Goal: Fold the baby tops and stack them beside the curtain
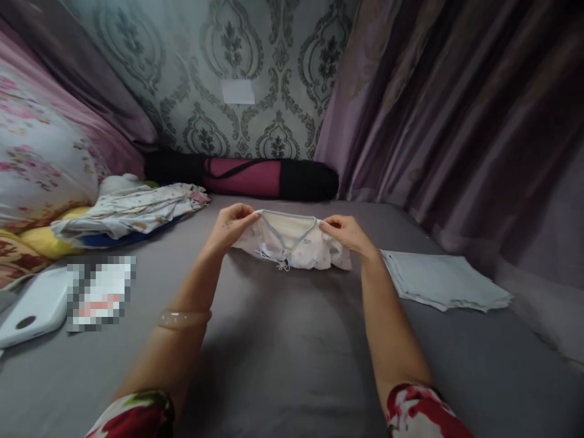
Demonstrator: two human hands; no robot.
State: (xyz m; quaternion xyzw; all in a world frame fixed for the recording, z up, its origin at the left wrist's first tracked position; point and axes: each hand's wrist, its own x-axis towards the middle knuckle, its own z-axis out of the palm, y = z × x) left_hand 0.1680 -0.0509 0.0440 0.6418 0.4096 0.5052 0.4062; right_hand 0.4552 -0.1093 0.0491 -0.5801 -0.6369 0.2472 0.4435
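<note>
A small white baby garment (294,243) with pale blue trim and ties lies on the grey bed sheet (283,353) in the middle of the view. My left hand (232,224) pinches its upper left corner. My right hand (347,232) pinches its upper right corner. Both hands are closed on the cloth and hold its top edge slightly off the sheet. A translucent bangle (184,318) sits on my left forearm.
A folded pale cloth (444,280) lies to the right. A pile of printed clothes (132,210) sits at the left by floral pillows (41,152). A white device (34,307) lies at the near left. A rolled pink and black mat (246,176) rests against the wall. Curtains (456,121) hang on the right.
</note>
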